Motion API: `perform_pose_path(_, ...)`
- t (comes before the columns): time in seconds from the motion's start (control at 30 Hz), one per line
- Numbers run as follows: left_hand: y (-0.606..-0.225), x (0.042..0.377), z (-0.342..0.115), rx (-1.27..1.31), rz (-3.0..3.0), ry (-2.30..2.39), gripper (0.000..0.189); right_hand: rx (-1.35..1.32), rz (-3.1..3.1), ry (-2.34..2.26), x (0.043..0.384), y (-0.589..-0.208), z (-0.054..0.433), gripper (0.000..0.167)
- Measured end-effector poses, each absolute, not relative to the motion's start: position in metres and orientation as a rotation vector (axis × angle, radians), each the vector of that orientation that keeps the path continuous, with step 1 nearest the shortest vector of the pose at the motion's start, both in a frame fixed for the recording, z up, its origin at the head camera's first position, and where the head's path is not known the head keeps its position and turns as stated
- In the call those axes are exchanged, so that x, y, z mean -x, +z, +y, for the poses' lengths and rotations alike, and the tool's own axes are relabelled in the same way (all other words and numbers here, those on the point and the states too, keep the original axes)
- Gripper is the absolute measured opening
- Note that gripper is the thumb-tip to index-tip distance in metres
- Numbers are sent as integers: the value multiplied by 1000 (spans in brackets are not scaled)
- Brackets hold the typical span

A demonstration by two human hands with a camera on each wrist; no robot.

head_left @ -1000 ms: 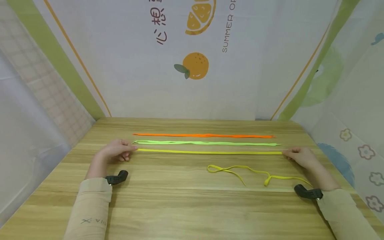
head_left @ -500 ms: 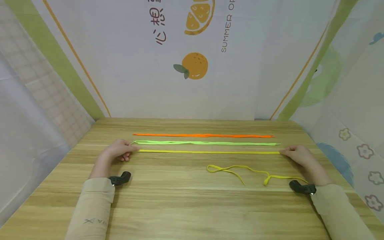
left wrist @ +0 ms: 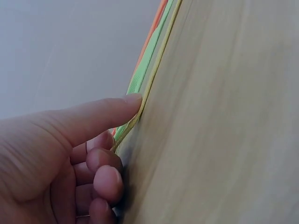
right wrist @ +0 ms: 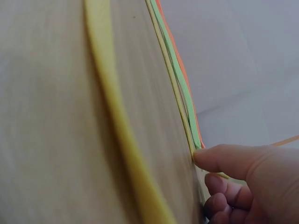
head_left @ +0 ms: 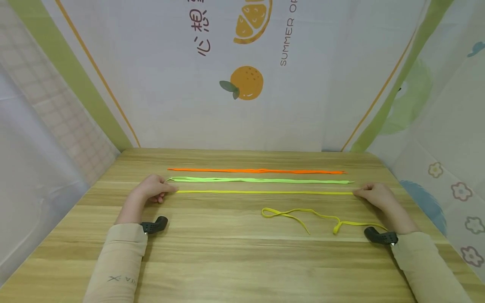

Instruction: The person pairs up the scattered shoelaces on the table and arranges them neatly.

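Observation:
A yellow shoelace (head_left: 265,192) runs straight from side to side across the wooden table. My left hand (head_left: 151,189) pinches its left end; in the left wrist view the lace passes under the thumb (left wrist: 112,109) toward curled fingers. At the other end, my right hand (head_left: 379,197) pinches the same lace, the thumb (right wrist: 224,157) over it in the right wrist view. Just behind lies a light green shoelace (head_left: 257,180), its left tip close to my left hand. Farther back an orange shoelace (head_left: 235,171) is laid out roughly parallel.
A second yellow shoelace (head_left: 316,215) lies loose and looped in front, trailing right toward my right wrist camera (head_left: 379,236). The table (head_left: 242,261) reaches back to a white printed cloth (head_left: 288,118), with more cloth hanging at both sides.
My right hand has moved slightly left. My left hand has shifted a little right, and its end of the held yellow shoelace sits slightly nearer. The other laces stay put.

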State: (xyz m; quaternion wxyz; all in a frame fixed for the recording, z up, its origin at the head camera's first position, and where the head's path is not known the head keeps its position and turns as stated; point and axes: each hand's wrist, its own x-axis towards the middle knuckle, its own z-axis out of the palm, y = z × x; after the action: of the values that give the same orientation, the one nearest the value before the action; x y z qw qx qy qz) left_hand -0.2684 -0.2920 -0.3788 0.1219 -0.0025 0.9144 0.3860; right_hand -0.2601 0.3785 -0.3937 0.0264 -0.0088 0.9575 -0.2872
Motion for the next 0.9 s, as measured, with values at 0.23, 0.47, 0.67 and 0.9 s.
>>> perform_pose_path(0.23,-379,269,-292,11,2662,1135,40,-10,2978,-890,259,-393,376,42)
perform_pose_path(0.47,-379,269,-294,2,2675,1105,35,-6,2996,-895,260,-395,376,42)
perform_pose_path(0.67,-377,268,-293,-30,2682,1089,36,26,3014,-894,261,-395,376,44)
perform_pose_path(0.9,-373,269,-290,-78,2697,1101,39,31,2957,-992,262,-394,381,45)
